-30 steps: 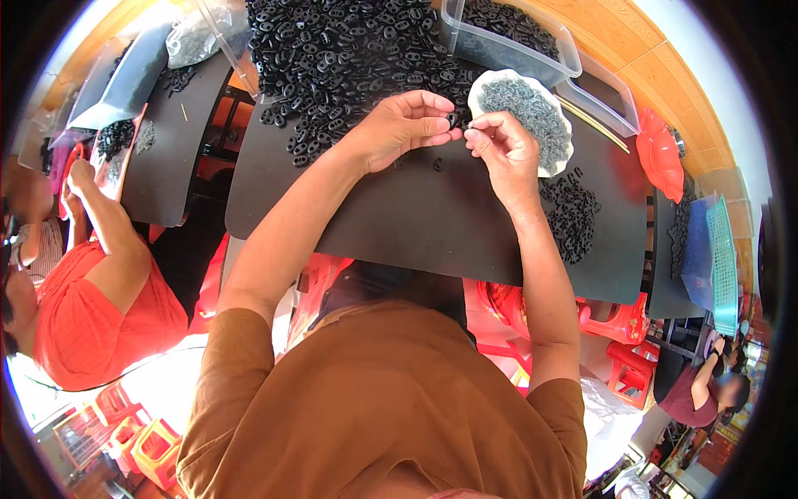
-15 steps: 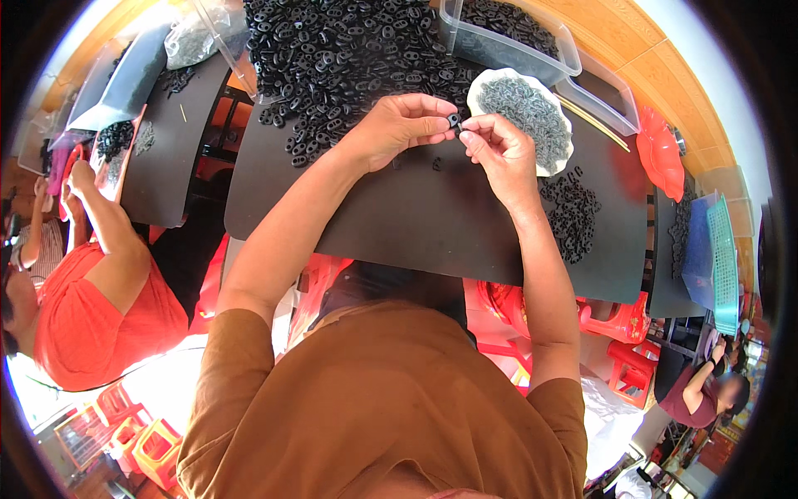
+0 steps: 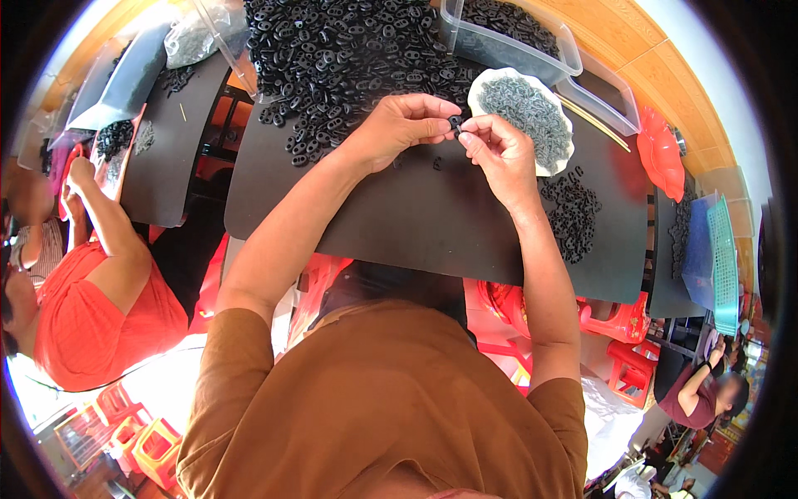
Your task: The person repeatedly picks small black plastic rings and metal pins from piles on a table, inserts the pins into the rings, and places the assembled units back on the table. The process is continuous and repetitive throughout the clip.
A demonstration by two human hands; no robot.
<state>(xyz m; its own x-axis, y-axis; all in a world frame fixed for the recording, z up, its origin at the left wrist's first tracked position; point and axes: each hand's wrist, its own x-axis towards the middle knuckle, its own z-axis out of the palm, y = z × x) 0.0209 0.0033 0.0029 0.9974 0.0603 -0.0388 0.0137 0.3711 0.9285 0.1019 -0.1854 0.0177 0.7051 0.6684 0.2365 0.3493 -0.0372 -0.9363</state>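
Note:
Over the dark table, my left hand pinches a small black plastic piece with holes between thumb and forefinger. My right hand meets it from the right, thumb and fingertips pressed together at the piece's lower edge. Whether the right fingertips hold a second small part is too small to tell. Beyond my hands spreads a large heap of black two-holed pieces. Just past my right hand stands a white scalloped dish of small greyish clear parts. Two tiny loose bits lie below my fingers.
Small black parts are piled right of my right wrist. Clear plastic bins stand at the back right, near a red scalloped dish. A turquoise basket is at far right. A person in red works at the left table.
My hands stay nearly in place, with the black piece shifted very slightly and turned a little between my fingertips. At the far left, another person's head has come into view.

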